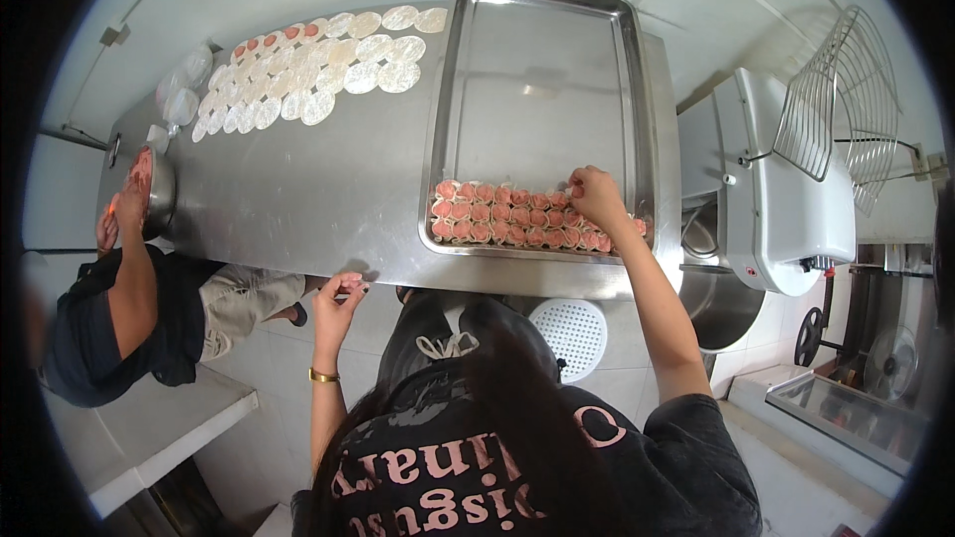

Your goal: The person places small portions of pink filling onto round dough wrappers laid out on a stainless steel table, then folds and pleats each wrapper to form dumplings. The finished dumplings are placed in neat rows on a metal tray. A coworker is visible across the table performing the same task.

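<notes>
Open-topped dumplings [497, 213] with pink meat filling stand in tight rows along the near end of a large metal tray [443, 99]. My right hand [599, 195] reaches over the tray, its fingers pinched on a dumpling at the far row's right end; the fingers partly cover it. My left hand [339, 296] hovers at the table's front edge, left of the tray, thumb and fingertips pressed together. Whether anything small is between them I cannot make out. Round dough wrappers [318, 65] lie in overlapping rows at the back left, several topped with pink filling.
At the far left a co-worker's hands [129, 207] are at a metal bowl [161, 189] of pink meat, on the steel table [298, 179]. A white mixer [766, 179] with a wire guard stands at right. A white perforated stool [569, 338] is below the table edge.
</notes>
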A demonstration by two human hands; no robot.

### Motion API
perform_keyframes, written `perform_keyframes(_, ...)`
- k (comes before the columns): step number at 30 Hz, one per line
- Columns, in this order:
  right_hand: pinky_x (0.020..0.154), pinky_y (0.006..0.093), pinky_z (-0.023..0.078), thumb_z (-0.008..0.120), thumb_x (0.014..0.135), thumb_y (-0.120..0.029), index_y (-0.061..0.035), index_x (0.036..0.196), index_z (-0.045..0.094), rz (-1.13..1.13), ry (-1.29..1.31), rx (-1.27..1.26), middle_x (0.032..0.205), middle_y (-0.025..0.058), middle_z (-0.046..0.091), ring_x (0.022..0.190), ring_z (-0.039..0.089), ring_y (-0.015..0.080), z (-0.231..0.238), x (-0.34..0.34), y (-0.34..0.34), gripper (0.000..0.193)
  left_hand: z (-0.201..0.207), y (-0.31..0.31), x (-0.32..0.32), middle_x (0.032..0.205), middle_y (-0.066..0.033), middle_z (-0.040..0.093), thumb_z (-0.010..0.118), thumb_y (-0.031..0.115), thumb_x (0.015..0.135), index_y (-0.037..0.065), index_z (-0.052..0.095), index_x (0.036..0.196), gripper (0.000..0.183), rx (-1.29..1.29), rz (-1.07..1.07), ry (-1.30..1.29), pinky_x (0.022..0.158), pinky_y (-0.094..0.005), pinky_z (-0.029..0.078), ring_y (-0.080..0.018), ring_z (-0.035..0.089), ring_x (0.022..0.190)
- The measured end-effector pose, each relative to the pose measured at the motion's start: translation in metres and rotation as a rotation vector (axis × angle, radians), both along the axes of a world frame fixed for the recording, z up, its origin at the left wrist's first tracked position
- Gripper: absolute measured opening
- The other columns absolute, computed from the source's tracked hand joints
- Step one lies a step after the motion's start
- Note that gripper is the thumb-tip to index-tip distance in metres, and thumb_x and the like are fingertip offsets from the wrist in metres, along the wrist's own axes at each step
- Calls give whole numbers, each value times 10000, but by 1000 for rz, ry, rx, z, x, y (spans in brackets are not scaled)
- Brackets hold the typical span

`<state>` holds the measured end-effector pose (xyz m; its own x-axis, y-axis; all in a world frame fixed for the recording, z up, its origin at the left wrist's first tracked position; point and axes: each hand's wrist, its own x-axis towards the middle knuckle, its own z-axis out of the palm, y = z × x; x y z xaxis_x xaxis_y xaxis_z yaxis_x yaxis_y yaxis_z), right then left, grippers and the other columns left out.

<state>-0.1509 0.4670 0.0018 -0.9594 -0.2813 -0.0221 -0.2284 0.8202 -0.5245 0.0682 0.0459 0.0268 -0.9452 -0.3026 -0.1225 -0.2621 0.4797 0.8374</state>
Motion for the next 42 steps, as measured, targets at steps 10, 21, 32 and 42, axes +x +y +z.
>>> perform_keyframes(10, 750, 356, 520, 627, 753, -62, -6, 972, 696, 220, -151, -37, 940, 164, 660, 818, 648, 308, 27, 2, 10, 237, 3, 12, 0, 826, -76, 689, 714, 12, 773, -16, 668, 976, 210, -47, -47, -42, 676, -246, 503, -111, 627, 719)
perform_keyframes(21, 792, 369, 524, 665, 740, -70, -61, 1141, 654, 241, -342, -159, 1007, 143, 677, 899, 657, 281, 24, -16, 14, 401, 0, 6, 4, 840, -90, 690, 696, -11, 777, -31, 660, 962, 190, -77, -71, -13, 685, -257, 511, -126, 641, 734)
perform_keyframes(32, 796, 381, 513, 616, 748, -14, -52, 1035, 702, 346, -337, 82, 971, 152, 681, 888, 643, 316, 34, -18, 7, 303, -2, -1, 11, 853, -88, 688, 696, -5, 779, -19, 656, 964, 190, -101, -60, -57, 646, -264, 512, -137, 641, 716)
perform_keyframes(42, 804, 361, 499, 534, 716, 91, -62, 1081, 684, 374, -286, -104, 1018, 131, 663, 893, 631, 301, 36, -15, 1, 423, 1, -5, 12, 838, -85, 679, 701, 30, 788, 5, 663, 958, 176, -133, -87, -67, 616, -257, 512, -138, 639, 719)
